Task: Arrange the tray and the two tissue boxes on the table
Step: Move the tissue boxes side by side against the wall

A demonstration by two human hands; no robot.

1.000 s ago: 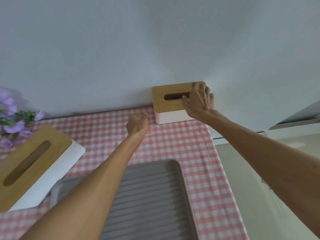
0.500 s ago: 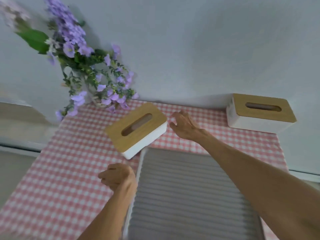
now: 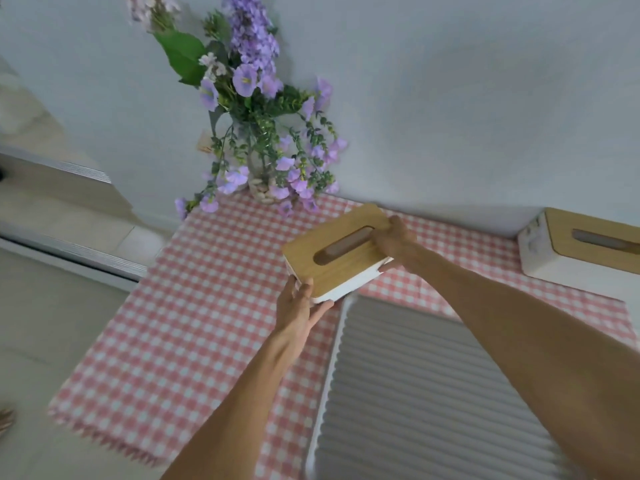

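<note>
A tissue box (image 3: 334, 252) with a wooden lid is gripped at opposite ends: the left hand (image 3: 298, 311) is closed on its near corner, the right hand (image 3: 396, 242) on its far end. Whether it is lifted off the checked cloth (image 3: 194, 306) cannot be told. The ribbed tray (image 3: 408, 403) lies just beside it, cut off below; the second tissue box (image 3: 575, 252) is cropped at the right edge. Bare cloth is left open to the left, before the vase of flowers (image 3: 263, 147)

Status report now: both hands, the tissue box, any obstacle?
Left hand and right hand both gripping near tissue box, tilted. Second tissue box by wall, right. Tray below; flower vase behind, apart.
</note>
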